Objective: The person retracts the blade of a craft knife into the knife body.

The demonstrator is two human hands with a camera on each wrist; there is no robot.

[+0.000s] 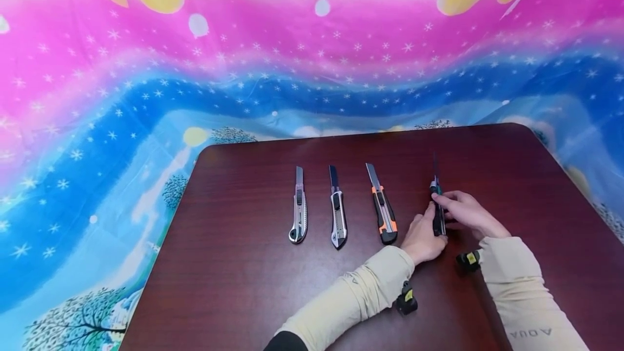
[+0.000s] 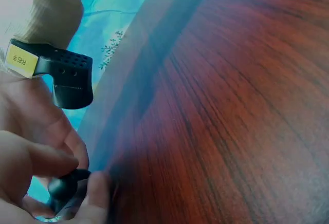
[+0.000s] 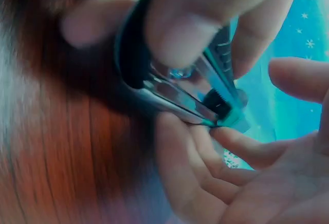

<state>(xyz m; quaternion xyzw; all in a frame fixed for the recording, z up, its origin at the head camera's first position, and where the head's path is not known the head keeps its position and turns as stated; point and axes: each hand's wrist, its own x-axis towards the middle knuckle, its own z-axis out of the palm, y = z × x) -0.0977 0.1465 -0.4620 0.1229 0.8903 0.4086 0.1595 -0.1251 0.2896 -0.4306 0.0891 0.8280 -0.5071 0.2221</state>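
Note:
My left hand (image 1: 423, 238) grips a dark utility knife (image 1: 439, 215) by its rear end, at the right of the table. The knife stands edge-on in the head view, its thin blade (image 1: 435, 164) extended away from me. In the left wrist view, thumb and fingers pinch the black handle end (image 2: 64, 189). My right hand (image 1: 468, 213) is at the knife's right side. In the right wrist view its fingers (image 3: 180, 162) touch the knife near the green-tinted slider end, while its thumb (image 3: 298, 77) stays apart. The handle's far side is hidden.
Left of my hands lie an orange-and-black utility knife (image 1: 385, 213), a grey-and-black one (image 1: 338, 218) and a silver one (image 1: 299, 215), blades extended and pointing away. They rest on the dark red wooden table (image 1: 234, 264). A patterned cloth (image 1: 292, 31) hangs behind it.

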